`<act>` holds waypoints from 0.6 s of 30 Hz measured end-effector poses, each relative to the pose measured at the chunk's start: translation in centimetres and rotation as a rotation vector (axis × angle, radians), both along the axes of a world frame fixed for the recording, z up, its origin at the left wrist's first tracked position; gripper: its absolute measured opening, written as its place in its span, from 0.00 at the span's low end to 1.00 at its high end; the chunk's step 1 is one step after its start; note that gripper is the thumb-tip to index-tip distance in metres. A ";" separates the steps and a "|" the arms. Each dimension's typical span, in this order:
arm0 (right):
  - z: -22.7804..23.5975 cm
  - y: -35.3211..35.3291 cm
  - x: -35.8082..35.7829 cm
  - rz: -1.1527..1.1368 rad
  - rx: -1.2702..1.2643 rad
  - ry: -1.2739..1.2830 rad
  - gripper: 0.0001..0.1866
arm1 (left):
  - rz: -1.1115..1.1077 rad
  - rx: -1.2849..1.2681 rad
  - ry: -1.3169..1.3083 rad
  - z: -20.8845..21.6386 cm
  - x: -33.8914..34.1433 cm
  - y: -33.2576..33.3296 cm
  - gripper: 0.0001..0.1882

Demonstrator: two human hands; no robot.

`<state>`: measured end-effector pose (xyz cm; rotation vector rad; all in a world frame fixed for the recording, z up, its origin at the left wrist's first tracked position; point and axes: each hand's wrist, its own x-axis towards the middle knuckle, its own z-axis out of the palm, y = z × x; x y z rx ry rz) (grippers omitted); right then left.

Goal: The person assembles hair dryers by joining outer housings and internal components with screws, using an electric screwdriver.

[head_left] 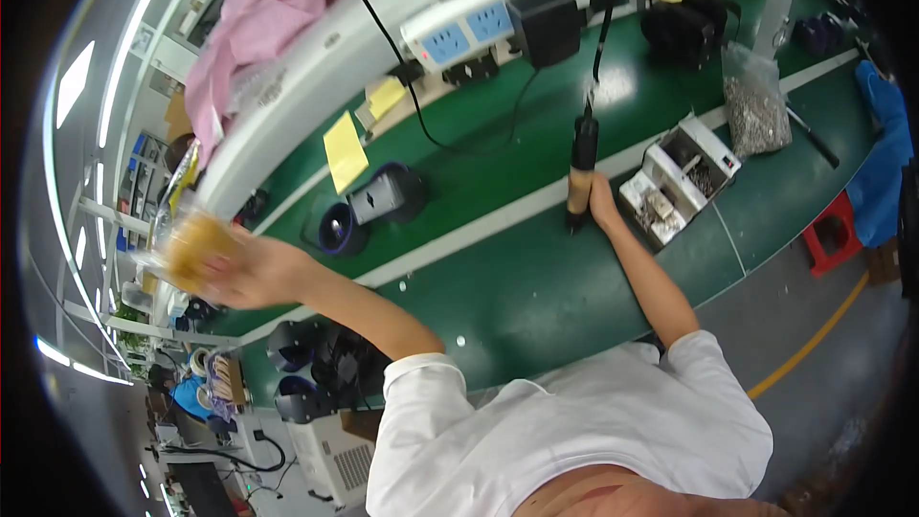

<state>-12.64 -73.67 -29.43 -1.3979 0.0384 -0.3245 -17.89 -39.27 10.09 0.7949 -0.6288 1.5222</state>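
My left hand [254, 273] is raised at the left, beyond the bench edge, and is smeared by motion. It grips a yellow-brown bundle [196, 249] that looks wrapped in clear plastic; its kind is too blurred to tell. At the bench's middle right, my right hand [602, 201] is closed round the lower part of a black electric screwdriver [585, 142], which hangs upright on a cable, tip down. Just right of this hand stands a white parts box [661, 172] with small metal parts in its compartments.
A grey and black device [388, 193] with a round opening lies on the green bench [507, 278]. Several black housings [325, 359] sit at the near left. Yellow paper [345, 151], a power strip [459, 33], a bag of small metal parts [758, 113] and a red stool [831, 235] are around.
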 end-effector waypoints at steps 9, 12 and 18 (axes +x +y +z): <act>1.7 -0.4 -1.3 -0.039 0.084 -0.005 0.21 | -0.885 0.614 1.728 -22.3 6.4 0.4 0.16; 0.5 -0.8 -0.9 -0.051 0.027 -0.028 0.21 | -1.383 0.713 1.707 -24.5 12.3 -1.1 0.16; 1.9 0.2 -1.6 -0.035 0.023 -0.016 0.21 | -1.966 0.588 1.079 -23.7 26.7 -12.5 0.22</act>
